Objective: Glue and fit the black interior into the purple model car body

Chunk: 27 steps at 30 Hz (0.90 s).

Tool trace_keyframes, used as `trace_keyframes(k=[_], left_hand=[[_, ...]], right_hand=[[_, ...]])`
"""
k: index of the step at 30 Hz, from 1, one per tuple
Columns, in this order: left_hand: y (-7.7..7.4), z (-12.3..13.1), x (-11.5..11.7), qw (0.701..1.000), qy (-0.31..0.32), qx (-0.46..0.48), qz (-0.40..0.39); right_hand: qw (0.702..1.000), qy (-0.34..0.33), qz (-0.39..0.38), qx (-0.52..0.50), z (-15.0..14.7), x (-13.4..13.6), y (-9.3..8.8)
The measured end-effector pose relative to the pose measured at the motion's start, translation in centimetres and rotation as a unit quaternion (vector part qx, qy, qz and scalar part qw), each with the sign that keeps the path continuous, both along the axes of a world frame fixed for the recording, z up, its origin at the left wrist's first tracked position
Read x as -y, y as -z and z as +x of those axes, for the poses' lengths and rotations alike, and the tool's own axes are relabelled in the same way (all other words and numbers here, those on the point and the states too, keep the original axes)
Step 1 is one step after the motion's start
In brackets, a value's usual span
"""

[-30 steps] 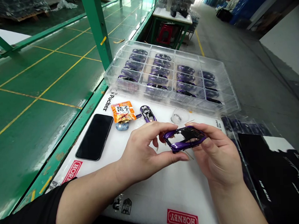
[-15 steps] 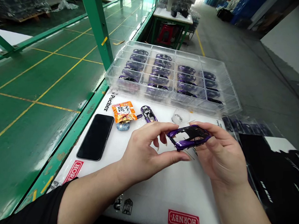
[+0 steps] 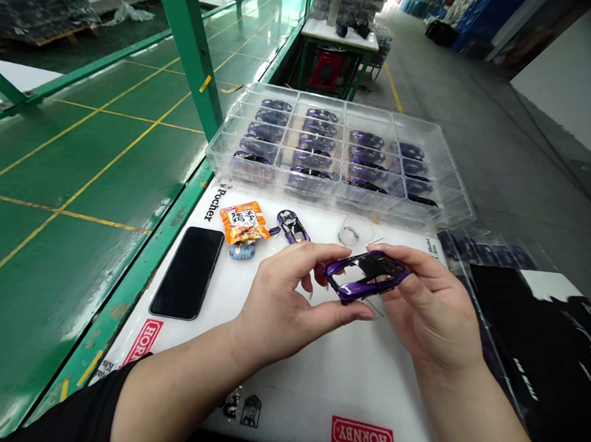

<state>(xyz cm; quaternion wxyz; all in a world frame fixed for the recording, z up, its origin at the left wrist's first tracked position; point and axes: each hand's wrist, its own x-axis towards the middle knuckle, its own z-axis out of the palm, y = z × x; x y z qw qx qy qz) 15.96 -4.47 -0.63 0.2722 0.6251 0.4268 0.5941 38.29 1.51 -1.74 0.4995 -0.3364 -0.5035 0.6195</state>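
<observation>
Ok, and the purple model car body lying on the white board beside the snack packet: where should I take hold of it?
Probably pinch the purple model car body across its two long sides, midway along, coming from straight above. It seems to lie flat with its length pointing away from you, so its narrow width suits a pinch. The snack packet sits close on its left, so avoid sliding in from that side.
</observation>
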Motion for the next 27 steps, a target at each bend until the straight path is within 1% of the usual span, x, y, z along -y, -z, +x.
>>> trace_keyframes(k=[7,13,16,17,19,22,24,27], left_hand=[[0.0,0.0,0.0,1.0,0.001,0.006,-0.01],[0.1,0.0,0.0,1.0,-0.005,-0.007,-0.009],[0.2,0.0,-0.1,1.0,-0.01,-0.013,-0.004],[0.2,0.0,-0.1,1.0,-0.015,-0.019,0.011],[0.1,-0.1,0.0,0.996,-0.036,-0.039,0.069],[0.0,-0.2,0.3,0.981,-0.087,-0.077,0.157],[-0.1,-0.3,0.6,0.974,-0.111,-0.09,0.177],[-0.3,-0.4,0.8,0.972,-0.111,-0.094,0.183]], right_hand=[[1.0,0.01,-0.003,0.004,0.2,-0.1,0.0],[1.0,0.0,-0.002,0.012,0.1,0.0,0.1],[1.0,0.025,-0.007,0.013,0.6,-0.3,0.0],[0.999,0.038,-0.01,0.011,0.8,-0.5,-0.1],[0.998,0.06,-0.016,0.001,1.2,-0.9,-0.3],[0.997,0.075,-0.027,-0.013,1.6,-1.3,-0.6],[0.996,0.074,-0.037,-0.017,1.6,-1.4,-0.6],[0.996,0.072,-0.054,-0.025,1.5,-1.5,-0.6]])
